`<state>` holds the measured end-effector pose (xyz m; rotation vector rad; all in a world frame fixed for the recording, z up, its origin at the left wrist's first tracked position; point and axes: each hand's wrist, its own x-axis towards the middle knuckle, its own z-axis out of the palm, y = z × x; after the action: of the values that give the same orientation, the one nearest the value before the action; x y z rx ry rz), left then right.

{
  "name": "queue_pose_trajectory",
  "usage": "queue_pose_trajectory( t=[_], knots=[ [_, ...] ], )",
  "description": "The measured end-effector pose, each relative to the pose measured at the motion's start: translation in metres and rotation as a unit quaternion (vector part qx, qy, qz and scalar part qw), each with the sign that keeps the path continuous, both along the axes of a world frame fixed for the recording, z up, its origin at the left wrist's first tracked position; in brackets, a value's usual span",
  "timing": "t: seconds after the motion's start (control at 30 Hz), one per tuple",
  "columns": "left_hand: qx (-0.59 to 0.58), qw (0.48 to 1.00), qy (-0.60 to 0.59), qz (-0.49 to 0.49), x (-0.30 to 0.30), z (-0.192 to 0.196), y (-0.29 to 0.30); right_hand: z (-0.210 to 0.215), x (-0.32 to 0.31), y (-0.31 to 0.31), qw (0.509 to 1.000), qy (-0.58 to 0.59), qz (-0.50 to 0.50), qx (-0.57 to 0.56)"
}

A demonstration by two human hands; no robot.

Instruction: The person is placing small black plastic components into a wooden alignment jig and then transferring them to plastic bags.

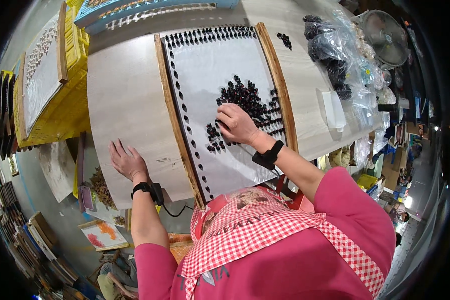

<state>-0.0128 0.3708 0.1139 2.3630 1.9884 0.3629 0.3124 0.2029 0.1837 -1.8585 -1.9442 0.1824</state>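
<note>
- On a long pale table, a person in a pink top and a red checked apron leans over the work; yellow crates stand at the far left, and a second framed tray rests on them
- Across the middle lies a wooden-framed tray lined with white sheeting; small dark berries stand in neat rows along its far edge and in a single file down its left side; the wide middle of the sheet is bare
- At the far right, clear plastic bags hold more of the dark fruit, with a desk fan behind them and a few loose ones on the table
- Toward the tray's near right sits the loose pile of berries, heaped and unsorted
- The right hand rests on the pile's near edge, knuckles up and fingers curled down among the fruit; whether it pinches any cannot be told; the left hand lies flat and open on the bare table beside the tray, holding nothing
- Both wrists carry black bands
- By the look of it, the step in hand is drawing berries off the heap to fill rows; most of the sheet is unfilled, so the work seems early; the next move would call for lifting a few and setting them evenly spaced, in line with the file already laid
</note>
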Motion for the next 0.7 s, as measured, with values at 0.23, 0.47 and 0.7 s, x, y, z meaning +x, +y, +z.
queue_pose_trajectory(
  t=[0.23, 0.47, 0.7],
  knots=[
    [0.007, 1.000, 0.007, -0.012, 0.003, 0.001, 0.003, -0.013, -0.038, -0.014, 0.998, -0.011, 0.055, -0.019],
    [0.003, 1.000, -0.003, -0.009, 0.006, 0.004, 0.000, -0.029, -0.032, -0.023, 0.993, -0.026, 0.099, 0.049],
    [-0.003, 1.000, -0.007, 0.000, 0.002, 0.003, -0.001, -0.017, -0.023, -0.037, 0.999, -0.035, -0.002, 0.019]
  ],
)
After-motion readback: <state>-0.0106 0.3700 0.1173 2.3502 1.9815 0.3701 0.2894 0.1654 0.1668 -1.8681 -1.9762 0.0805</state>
